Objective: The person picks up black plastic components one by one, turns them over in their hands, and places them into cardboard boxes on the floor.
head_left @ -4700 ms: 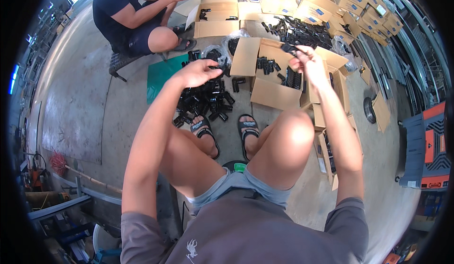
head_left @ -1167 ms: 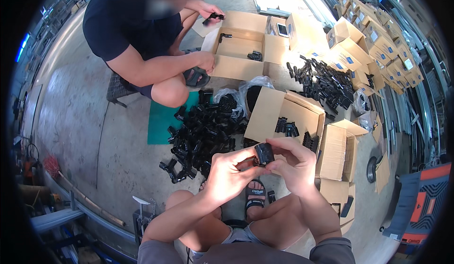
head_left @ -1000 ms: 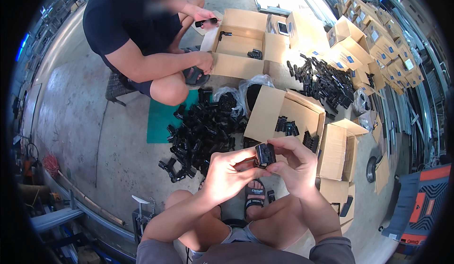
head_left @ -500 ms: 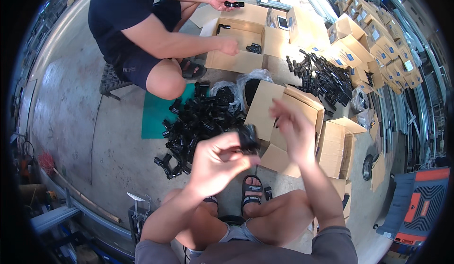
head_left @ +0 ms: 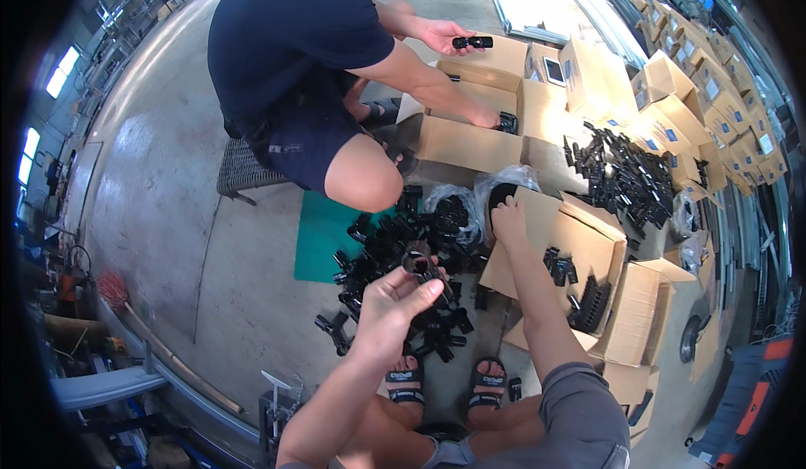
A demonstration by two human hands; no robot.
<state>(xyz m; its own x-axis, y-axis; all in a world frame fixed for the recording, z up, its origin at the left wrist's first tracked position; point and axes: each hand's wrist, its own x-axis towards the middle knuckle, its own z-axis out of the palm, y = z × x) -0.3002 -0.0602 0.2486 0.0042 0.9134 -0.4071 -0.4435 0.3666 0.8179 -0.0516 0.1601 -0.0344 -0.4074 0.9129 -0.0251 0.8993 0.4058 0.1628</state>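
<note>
My left hand [head_left: 388,314] grips a shiny black tubular fitting [head_left: 422,266], its round open end facing up. My right hand [head_left: 509,217] reaches forward to a clear plastic bag [head_left: 514,177] with a dark round opening; its fingertips are hidden there. Below my left hand, a heap of black tubular fittings [head_left: 378,251] lies partly on a green mat [head_left: 323,238]. Beneath my right forearm stands an open cardboard box [head_left: 600,255] with several black fittings [head_left: 560,266] and a row of black pieces [head_left: 594,303] inside.
Across from me a seated person [head_left: 294,57] holds a black fitting [head_left: 473,42] and reaches into another open carton [head_left: 466,141]. A second black pile [head_left: 621,175] lies at the right, before stacked cartons [head_left: 714,91]. An orange-and-grey case [head_left: 756,402] sits at lower right.
My right hand has moved forward to the plastic bag. My left hand still holds the fitting, now lower in front of the heap. The other person's lower hand has moved over pieces in the carton.
</note>
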